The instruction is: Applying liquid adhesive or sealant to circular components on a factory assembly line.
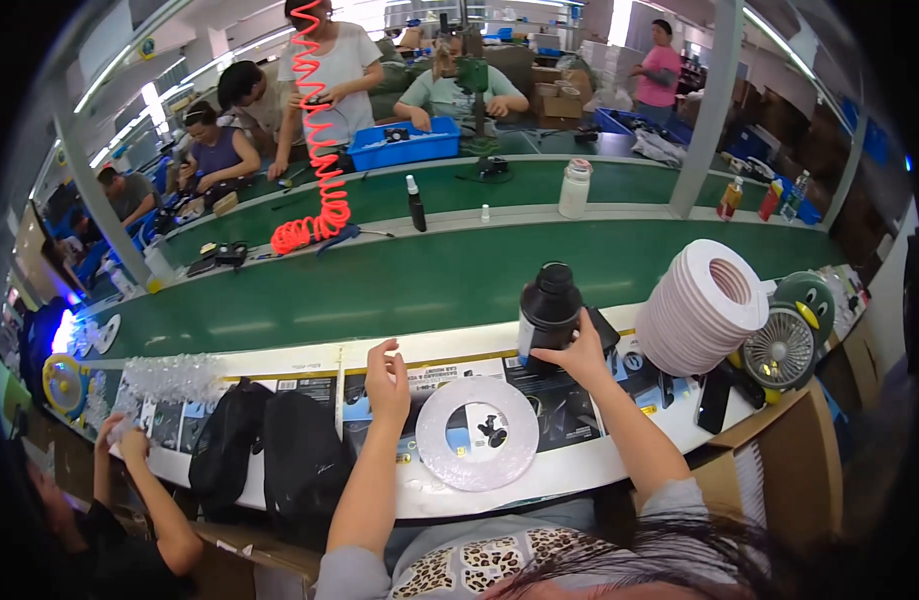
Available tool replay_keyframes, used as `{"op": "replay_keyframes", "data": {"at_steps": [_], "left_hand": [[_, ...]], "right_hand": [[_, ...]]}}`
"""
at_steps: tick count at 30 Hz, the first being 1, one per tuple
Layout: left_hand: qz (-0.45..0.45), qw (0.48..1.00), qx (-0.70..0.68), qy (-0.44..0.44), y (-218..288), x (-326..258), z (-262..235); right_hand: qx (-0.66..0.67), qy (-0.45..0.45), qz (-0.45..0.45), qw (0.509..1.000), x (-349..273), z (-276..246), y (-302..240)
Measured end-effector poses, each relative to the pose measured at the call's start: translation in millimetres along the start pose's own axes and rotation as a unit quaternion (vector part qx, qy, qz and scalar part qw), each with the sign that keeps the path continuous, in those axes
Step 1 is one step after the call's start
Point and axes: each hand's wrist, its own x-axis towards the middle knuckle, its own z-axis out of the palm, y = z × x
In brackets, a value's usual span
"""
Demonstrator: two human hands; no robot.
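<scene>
hair strands (pixel 660 560) blur frame | right hand (pixel 578 352) covers black bottle (pixel 550 310) base

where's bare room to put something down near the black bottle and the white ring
The green belt behind the black bottle lies bare. It is crowded by the white ring, right hand on the bottle, left hand, ring stack and black bags.

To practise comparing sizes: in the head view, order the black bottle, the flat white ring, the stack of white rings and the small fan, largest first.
1. stack of white rings
2. flat white ring
3. Black bottle and small fan: they look alike in size, so unranked.
</scene>
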Motion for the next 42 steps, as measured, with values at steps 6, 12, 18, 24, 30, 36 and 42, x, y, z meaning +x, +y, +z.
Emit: {"op": "replay_keyframes", "data": {"at_steps": [6,12,18,24,30,36,42], "left_hand": [[0.051,0.998,0.003,-0.024,1,0,9],[0.057,0.997,0.037,-0.02,-14,-3,10],[0.035,0.998,0.047,-0.031,-15,2,12],[0.015,0.997,0.064,-0.039,-18,6,10],[0.005,0.997,0.068,-0.041,-15,4,5],[-0.011,0.998,0.032,-0.056,-12,9,26],[-0.025,0.998,0.037,-0.04,-19,5,11]], "right_hand": [[0.05,0.025,-0.023,0.998,75,30,-28],[0.049,0.102,-0.041,0.993,198,88,3],[-0.02,0.309,-0.069,0.948,311,82,49],[-0.109,0.353,-0.096,0.924,364,81,101],[-0.146,0.26,-0.013,0.954,372,94,111],[-0.264,0.102,0.064,0.957,386,10,124],[-0.214,-0.063,-0.081,0.971,272,-4,51]]}}
